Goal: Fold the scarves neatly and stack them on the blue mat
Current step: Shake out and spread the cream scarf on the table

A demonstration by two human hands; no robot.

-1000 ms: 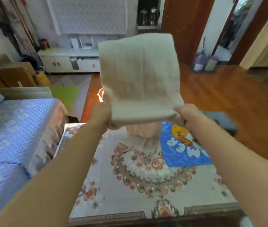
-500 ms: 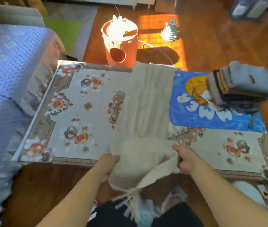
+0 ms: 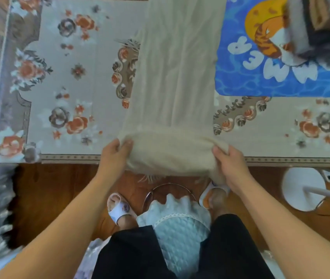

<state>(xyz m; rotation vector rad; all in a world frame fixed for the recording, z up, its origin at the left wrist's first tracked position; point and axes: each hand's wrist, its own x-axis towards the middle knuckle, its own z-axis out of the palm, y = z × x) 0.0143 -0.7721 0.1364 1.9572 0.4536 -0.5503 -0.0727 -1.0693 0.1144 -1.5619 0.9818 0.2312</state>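
Scarves took shape one at a time: a cream scarf (image 3: 176, 77) lay stretched away from the hands across the floral-covered desk (image 3: 69, 77), flat for a clean crease. The left hand (image 3: 113, 156) and right hand (image 3: 230, 164) each pinched a corner of its near, doubled end. Beyond the right hand, folded scarves (image 3: 321, 27) sat stacked on the blue mat (image 3: 260, 81).

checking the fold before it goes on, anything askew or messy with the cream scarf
Slightly. The cream scarf lies a little slanted on the table, its right edge overlapping the blue mat, and its fringe dangles off the near edge.
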